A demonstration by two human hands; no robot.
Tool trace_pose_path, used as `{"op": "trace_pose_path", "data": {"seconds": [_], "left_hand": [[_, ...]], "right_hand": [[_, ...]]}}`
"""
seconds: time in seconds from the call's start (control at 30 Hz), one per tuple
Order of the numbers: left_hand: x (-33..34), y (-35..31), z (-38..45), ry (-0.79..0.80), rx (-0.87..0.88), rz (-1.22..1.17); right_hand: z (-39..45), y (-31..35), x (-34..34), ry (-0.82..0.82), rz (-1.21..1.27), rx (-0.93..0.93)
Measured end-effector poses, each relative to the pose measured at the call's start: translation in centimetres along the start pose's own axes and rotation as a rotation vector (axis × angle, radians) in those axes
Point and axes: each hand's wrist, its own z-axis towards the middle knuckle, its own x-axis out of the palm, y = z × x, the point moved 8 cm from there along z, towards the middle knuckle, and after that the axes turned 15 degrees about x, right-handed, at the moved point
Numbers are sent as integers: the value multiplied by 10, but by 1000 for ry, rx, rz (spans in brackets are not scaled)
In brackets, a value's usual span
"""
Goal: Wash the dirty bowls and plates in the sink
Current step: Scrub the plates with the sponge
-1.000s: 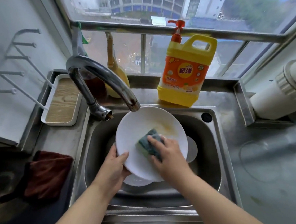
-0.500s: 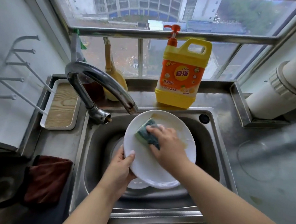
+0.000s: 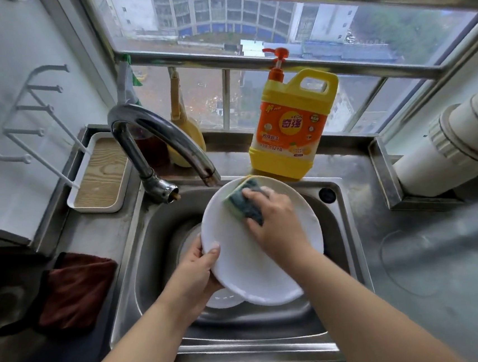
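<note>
Sink (image 3: 350,228): sponge (image 3: 244,202) now at plate (image 3: 249,270) top

a yellow and orange detergent bottle (image 3: 291,130) with a red pump stands on the steel ledge just beyond the right hand. a curved chrome faucet (image 3: 158,142) arches over beyond the left hand, with a yellow scoop-like thing (image 3: 185,133) (only partly seen) behind it. far left of the left hand lie a dark red cloth (image 3: 73,293) and a white tray with a wooden base (image 3: 100,173). a white pipe (image 3: 456,142) sits well right of the right hand.
</note>
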Motion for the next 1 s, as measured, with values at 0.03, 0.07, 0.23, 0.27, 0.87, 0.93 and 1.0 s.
{"op": "trace_pose_path", "data": {"seconds": [0.03, 0.07, 0.23, 0.27, 0.87, 0.93, 1.0], "left_hand": [[1, -1, 0, 7, 7, -15], [0, -2, 0, 7, 15, -33], [-17, 0, -6, -25, 15, -55], [-21, 2, -8, -40, 11, -40], [-6, 8, -22, 40, -12, 82], [-6, 8, -25, 45, -8, 78], [-9, 6, -26, 33, -6, 69]], "right_hand": [[-10, 11, 9, 45, 23, -51], [-22, 17, 17, 95, 36, -106], [-64, -23, 14, 228, -75, -255], [-62, -38, 6, 200, -107, -235], [-18, 25, 6, 48, 144, -179], [2, 4, -8, 4, 74, -74], [13, -19, -21, -31, -58, -11]]}}
